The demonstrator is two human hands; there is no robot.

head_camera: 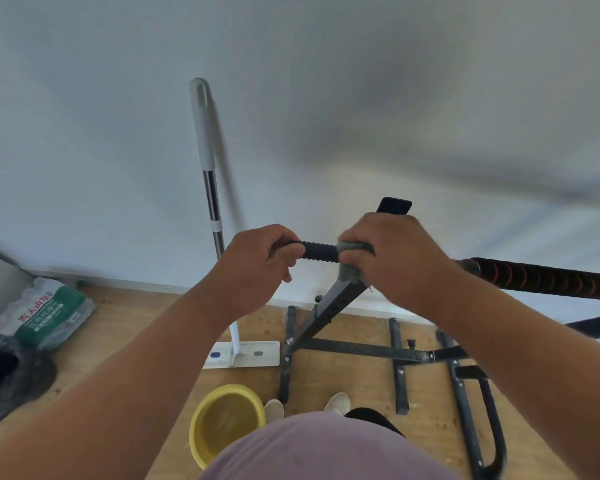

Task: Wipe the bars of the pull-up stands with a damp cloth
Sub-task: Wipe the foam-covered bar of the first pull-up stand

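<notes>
The person stands over a black pull-up stand (329, 317) by the white wall. Both hands are up on its short ribbed grip bar (320, 251). The left hand (257, 263) is curled round the left end of the bar and holds it steady. The right hand (394, 258) is curled round a grey-green cloth (350, 259), and the cloth is wrapped on the bar just beside the top of the upright post.

The job in hand looks like rubbing this little bar clean. To do it well, I think the right hand should squeeze the cloth all the way round the bar and slide it along towards the left hand, twisting a bit so the cloth gets into the bumps. The left hand should hold tight so the stand does not wobble.

A long bar with red stripes (548, 278) sticks out to the right. A yellow bucket (226, 422) sits on the wooden floor near the feet, and a mop (212, 209) leans on the wall.
</notes>
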